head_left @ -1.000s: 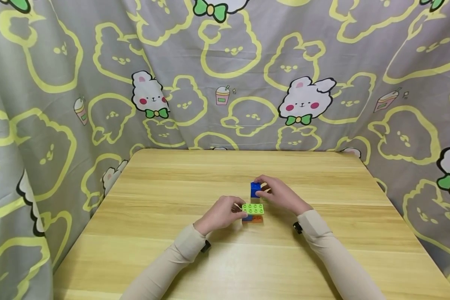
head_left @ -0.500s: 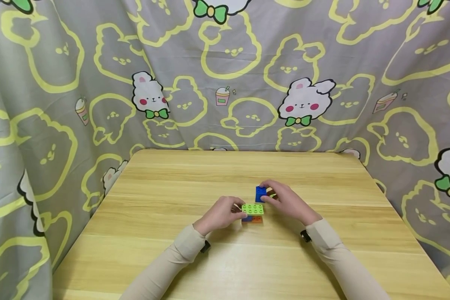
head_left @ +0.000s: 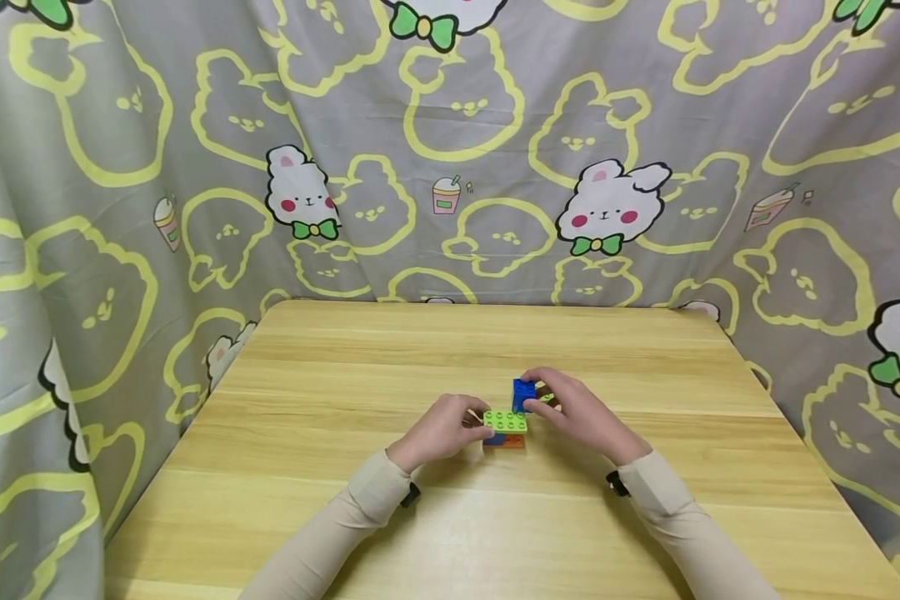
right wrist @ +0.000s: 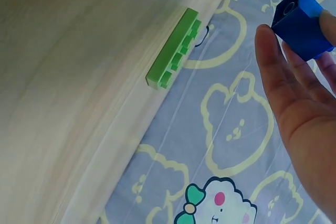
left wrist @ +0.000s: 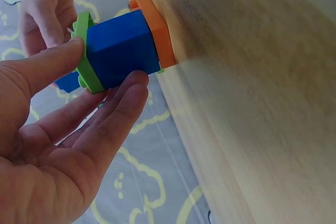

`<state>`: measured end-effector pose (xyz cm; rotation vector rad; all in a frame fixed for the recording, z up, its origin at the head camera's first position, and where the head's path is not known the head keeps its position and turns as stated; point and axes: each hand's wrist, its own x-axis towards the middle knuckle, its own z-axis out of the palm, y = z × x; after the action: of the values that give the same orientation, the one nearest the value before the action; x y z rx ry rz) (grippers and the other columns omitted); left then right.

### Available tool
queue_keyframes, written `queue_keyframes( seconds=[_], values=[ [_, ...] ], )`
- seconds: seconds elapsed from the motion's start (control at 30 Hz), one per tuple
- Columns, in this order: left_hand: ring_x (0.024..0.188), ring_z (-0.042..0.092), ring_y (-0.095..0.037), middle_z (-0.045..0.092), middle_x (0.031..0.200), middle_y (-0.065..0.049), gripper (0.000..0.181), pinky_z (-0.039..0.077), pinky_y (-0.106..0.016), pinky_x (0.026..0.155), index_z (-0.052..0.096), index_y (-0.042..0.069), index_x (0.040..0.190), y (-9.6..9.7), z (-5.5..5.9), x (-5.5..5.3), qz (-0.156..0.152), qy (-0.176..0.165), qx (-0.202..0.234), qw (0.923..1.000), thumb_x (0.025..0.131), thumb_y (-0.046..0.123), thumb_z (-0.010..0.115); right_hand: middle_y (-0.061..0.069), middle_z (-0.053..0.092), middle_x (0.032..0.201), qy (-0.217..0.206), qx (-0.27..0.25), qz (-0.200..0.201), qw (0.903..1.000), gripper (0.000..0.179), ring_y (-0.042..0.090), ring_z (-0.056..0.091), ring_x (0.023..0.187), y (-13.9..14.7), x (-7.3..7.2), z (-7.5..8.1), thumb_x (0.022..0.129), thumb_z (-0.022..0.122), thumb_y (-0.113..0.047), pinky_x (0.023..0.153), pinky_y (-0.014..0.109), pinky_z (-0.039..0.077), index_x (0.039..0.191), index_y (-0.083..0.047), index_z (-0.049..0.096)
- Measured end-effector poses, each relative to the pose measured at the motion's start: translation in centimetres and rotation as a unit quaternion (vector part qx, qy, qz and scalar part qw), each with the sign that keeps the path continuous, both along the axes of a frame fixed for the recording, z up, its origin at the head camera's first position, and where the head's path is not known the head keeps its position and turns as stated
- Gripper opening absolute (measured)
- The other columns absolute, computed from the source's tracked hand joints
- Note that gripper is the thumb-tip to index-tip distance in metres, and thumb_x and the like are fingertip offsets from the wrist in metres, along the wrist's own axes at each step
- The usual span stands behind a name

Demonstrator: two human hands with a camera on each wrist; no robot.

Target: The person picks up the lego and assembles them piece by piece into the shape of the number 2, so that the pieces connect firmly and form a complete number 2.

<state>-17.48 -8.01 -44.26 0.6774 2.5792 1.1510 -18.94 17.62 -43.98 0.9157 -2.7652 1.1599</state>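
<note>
On the table stands a stack of toy building bricks: an orange plate at the bottom, a blue brick on it and a lime green studded plate on top. My left hand holds this stack from the left, thumb against the green plate and fingers along the blue brick. Between thumb and fingers, my right hand grips a second blue brick, tilted, its hollow underside partly showing in the right wrist view. That brick is close over the far right corner of the green plate.
A separate green brick lies on the wooden table beyond the right hand, which mostly hides it in the head view. A grey patterned curtain hangs around the table's back and sides.
My right hand has moved toward me and slightly right with its blue brick, from behind the stack to the green plate's far right corner. The left hand keeps its place on the stack.
</note>
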Motion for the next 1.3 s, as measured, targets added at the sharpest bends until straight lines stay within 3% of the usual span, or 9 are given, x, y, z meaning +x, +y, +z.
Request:
queue_keyframes(
  seconds=[0.9, 1.3],
  values=[
    [0.092, 0.073, -0.015, 0.074, 0.114, -0.013, 0.033, 0.058, -0.025, 0.078, 0.07, 0.0, 0.122, 0.1, 0.0, 0.2, 0.001, 0.002, -0.01, 0.9999, 0.095, 0.019, 0.075, 0.001, 0.065, 0.126, -0.008, -0.009, 0.036, 0.9993, 0.037, 0.018, 0.069, 0.105, -0.3, 1.6, -0.4, 0.1, 0.066, -0.033, 0.085, 0.031, 0.059, 0.133, -0.018, 0.056],
    [0.092, 0.073, -0.015, 0.074, 0.112, -0.012, 0.032, 0.058, -0.025, 0.076, 0.071, 0.0, 0.121, 0.2, 0.0, 0.2, 0.004, 0.002, -0.011, 0.9999, 0.095, 0.019, 0.075, 0.004, 0.071, 0.117, 0.007, -0.002, 0.043, 0.999, 0.044, 0.019, 0.071, 0.101, -0.6, 1.3, -0.9, 0.094, 0.076, -0.024, 0.083, 0.035, 0.06, 0.131, -0.014, 0.054]
  ],
)
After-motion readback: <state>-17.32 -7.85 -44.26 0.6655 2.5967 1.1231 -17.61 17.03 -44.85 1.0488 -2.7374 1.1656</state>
